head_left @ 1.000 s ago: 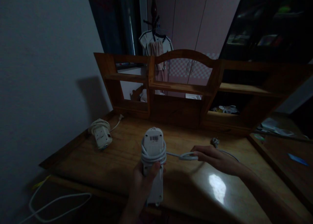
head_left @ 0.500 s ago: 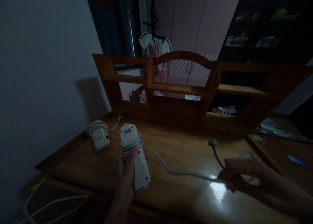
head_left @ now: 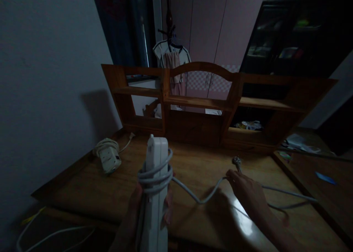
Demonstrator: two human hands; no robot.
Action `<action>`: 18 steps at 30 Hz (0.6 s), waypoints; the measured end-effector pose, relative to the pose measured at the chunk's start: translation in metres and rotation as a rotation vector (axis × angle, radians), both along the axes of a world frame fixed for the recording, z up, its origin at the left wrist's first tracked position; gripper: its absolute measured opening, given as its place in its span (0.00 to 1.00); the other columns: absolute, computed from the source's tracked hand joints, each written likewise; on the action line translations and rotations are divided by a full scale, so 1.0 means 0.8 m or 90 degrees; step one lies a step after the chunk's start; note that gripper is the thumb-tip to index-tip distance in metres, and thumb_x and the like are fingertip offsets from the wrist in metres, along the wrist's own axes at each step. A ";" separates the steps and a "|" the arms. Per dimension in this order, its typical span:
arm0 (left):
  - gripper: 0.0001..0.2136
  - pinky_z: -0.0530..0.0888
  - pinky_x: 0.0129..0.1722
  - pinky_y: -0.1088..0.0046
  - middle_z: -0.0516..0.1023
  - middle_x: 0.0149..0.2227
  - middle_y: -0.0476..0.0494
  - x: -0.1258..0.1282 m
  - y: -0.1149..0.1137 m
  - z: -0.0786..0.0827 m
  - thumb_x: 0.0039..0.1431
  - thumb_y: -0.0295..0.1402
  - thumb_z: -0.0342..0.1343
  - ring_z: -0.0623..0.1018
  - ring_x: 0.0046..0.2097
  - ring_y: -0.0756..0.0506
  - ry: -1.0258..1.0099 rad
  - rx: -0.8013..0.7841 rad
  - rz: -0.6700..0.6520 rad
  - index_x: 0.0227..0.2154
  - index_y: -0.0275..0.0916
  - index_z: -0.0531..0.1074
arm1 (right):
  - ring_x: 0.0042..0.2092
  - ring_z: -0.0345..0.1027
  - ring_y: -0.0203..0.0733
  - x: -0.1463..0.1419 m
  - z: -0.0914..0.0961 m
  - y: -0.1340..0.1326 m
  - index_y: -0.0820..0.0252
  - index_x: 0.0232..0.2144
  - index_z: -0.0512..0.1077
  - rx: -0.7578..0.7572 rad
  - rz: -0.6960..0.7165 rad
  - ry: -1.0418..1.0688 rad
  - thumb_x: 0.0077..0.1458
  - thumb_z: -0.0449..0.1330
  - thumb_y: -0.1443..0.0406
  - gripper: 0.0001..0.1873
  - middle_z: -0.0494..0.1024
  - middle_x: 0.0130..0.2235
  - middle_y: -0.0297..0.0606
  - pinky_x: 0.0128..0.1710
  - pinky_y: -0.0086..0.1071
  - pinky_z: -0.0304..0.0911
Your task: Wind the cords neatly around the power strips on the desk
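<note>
A white power strip [head_left: 157, 153] stands nearly on end in my left hand [head_left: 135, 204], whose fingers wrap round its lower half. Several turns of its grey cord [head_left: 156, 179] circle the strip above my fingers. From there the cord sags to the right and rises to my right hand [head_left: 244, 187], which is closed on it over the desk. Beyond that hand the cord runs on in a loop to the right. The plug [head_left: 236, 161] shows just past my right fingers, near the desk surface.
Another power strip [head_left: 109, 159], with its cord coiled, lies at the left by the wall. A wooden shelf unit [head_left: 194, 125] closes off the back of the desk [head_left: 198, 153]. A white cable [head_left: 55, 233] hangs at the lower left; a blue packet [head_left: 325, 178] lies far right.
My left hand has turned the power strip from lying flat toward me to edge-on and upright. My right hand has moved left and farther over the desk with the cord.
</note>
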State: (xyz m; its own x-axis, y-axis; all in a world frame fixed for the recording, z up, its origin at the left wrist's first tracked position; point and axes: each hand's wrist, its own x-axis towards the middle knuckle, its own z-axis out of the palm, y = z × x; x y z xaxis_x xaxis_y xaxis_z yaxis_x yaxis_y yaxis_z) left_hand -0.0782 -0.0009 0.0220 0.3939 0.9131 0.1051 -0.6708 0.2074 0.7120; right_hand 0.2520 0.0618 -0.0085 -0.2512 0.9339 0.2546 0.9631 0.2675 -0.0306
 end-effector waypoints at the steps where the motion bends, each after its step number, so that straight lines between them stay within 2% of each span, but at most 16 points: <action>1: 0.30 0.71 0.19 0.74 0.74 0.25 0.46 0.007 -0.007 0.002 0.49 0.58 0.57 0.72 0.20 0.50 0.014 0.005 0.017 0.45 0.37 0.74 | 0.34 0.75 0.46 -0.004 -0.004 0.004 0.59 0.46 0.70 -0.031 0.022 0.056 0.55 0.48 0.76 0.19 0.79 0.38 0.43 0.29 0.34 0.68; 3: 0.28 0.70 0.20 0.75 0.76 0.26 0.43 0.023 -0.019 0.009 0.50 0.57 0.57 0.72 0.21 0.49 0.061 0.015 0.073 0.41 0.36 0.76 | 0.43 0.74 0.46 -0.015 -0.007 0.005 0.57 0.53 0.66 -0.072 0.104 0.169 0.53 0.50 0.75 0.25 0.78 0.44 0.44 0.39 0.37 0.70; 5: 0.27 0.70 0.20 0.74 0.77 0.24 0.40 0.036 -0.025 0.019 0.48 0.57 0.58 0.74 0.22 0.46 0.131 0.020 0.141 0.35 0.34 0.78 | 0.55 0.67 0.46 -0.029 0.003 -0.004 0.53 0.60 0.59 -0.105 0.210 0.257 0.51 0.51 0.76 0.34 0.72 0.54 0.44 0.52 0.42 0.65; 7: 0.26 0.70 0.21 0.73 0.77 0.22 0.39 0.044 -0.024 0.027 0.47 0.56 0.59 0.75 0.24 0.44 0.202 0.017 0.216 0.29 0.34 0.79 | 0.62 0.58 0.45 -0.046 0.026 -0.022 0.49 0.64 0.53 -0.182 0.300 0.328 0.51 0.52 0.75 0.39 0.63 0.62 0.42 0.60 0.44 0.56; 9: 0.25 0.70 0.22 0.73 0.78 0.23 0.39 0.047 -0.018 0.031 0.46 0.56 0.60 0.77 0.24 0.44 0.264 0.001 0.283 0.28 0.34 0.79 | 0.63 0.55 0.45 -0.064 0.055 -0.043 0.45 0.64 0.54 -0.302 0.361 0.403 0.55 0.55 0.71 0.36 0.61 0.64 0.38 0.61 0.43 0.54; 11: 0.25 0.71 0.23 0.73 0.80 0.24 0.39 0.048 -0.010 0.030 0.47 0.55 0.60 0.77 0.25 0.44 0.327 -0.032 0.336 0.30 0.34 0.78 | 0.60 0.60 0.44 -0.082 0.079 -0.062 0.44 0.60 0.61 -0.412 0.373 0.494 0.63 0.52 0.64 0.24 0.67 0.60 0.36 0.58 0.40 0.58; 13: 0.24 0.73 0.25 0.73 0.81 0.26 0.39 0.048 -0.003 0.023 0.48 0.54 0.60 0.79 0.26 0.43 0.390 -0.060 0.376 0.32 0.34 0.78 | 0.50 0.70 0.42 -0.096 0.090 -0.072 0.47 0.58 0.63 -0.486 0.383 0.566 0.66 0.47 0.59 0.20 0.77 0.48 0.36 0.50 0.36 0.64; 14: 0.24 0.73 0.26 0.73 0.81 0.27 0.38 0.049 0.000 0.019 0.48 0.54 0.60 0.79 0.28 0.43 0.417 -0.068 0.399 0.33 0.34 0.77 | 0.43 0.72 0.40 -0.102 0.090 -0.074 0.49 0.59 0.62 -0.497 0.376 0.582 0.67 0.46 0.57 0.20 0.78 0.41 0.35 0.44 0.33 0.66; 16: 0.25 0.74 0.28 0.72 0.82 0.29 0.38 0.049 0.007 0.009 0.47 0.53 0.61 0.80 0.30 0.41 0.458 -0.074 0.442 0.35 0.34 0.76 | 0.31 0.70 0.37 -0.108 0.081 -0.073 0.53 0.57 0.62 -0.448 0.341 0.558 0.67 0.46 0.55 0.20 0.75 0.30 0.32 0.31 0.27 0.63; 18: 0.25 0.74 0.30 0.71 0.82 0.31 0.37 0.049 0.013 -0.001 0.47 0.53 0.62 0.81 0.32 0.40 0.483 -0.078 0.479 0.38 0.34 0.75 | 0.27 0.68 0.36 -0.108 0.067 -0.068 0.56 0.52 0.65 -0.339 0.288 0.474 0.67 0.47 0.56 0.17 0.73 0.28 0.31 0.25 0.26 0.57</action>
State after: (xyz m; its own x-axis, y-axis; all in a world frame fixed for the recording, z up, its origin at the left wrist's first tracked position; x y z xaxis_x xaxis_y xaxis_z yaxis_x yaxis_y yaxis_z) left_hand -0.0389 0.0095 0.0215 -0.3498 0.9360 -0.0390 -0.0476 0.0239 0.9986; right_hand 0.1653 0.0076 0.0450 -0.5565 0.8279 0.0704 0.4628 0.3792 -0.8013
